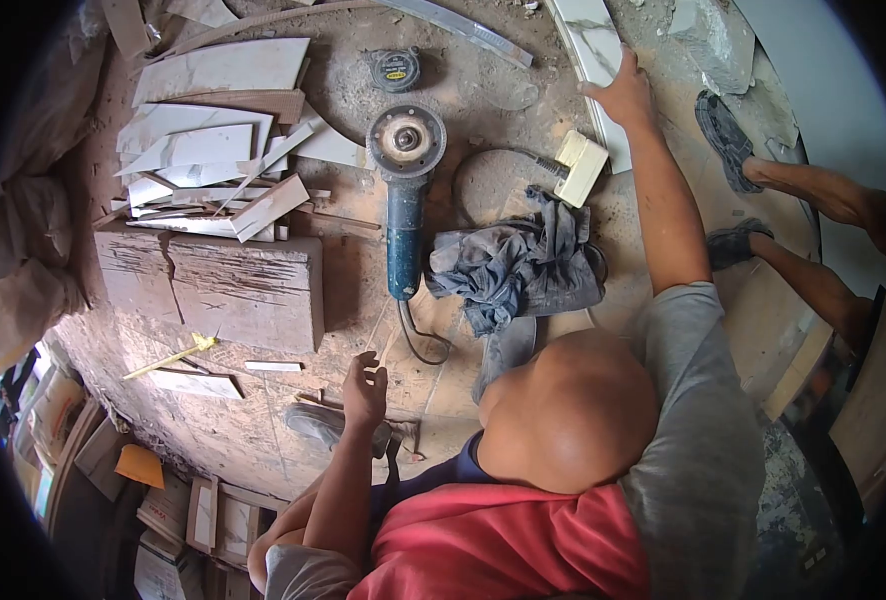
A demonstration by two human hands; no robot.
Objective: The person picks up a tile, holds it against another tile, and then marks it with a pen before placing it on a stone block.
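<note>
My right hand (623,92) is at the upper right, its fingers spread over the edge of a long white marbled tile strip (593,45) lying on the floor. Left of centre, my left hand (365,392) hovers above the floor with its fingers curled apart and nothing in them. An angle grinder (404,215) lies between my hands, its round disc facing up and its cord trailing down. Above the disc sits a tape measure (394,69). Crumpled dark cloth (523,260) lies right of the grinder, below a pale power socket block (580,168).
Cut tile pieces (203,145) are piled at the upper left, behind a cracked block (213,285). A yellow-tipped stick (173,357) and tile slivers lie below it. Another person's legs (818,190) are at the right, near rubble (713,45). Boxes (168,515) stand at lower left.
</note>
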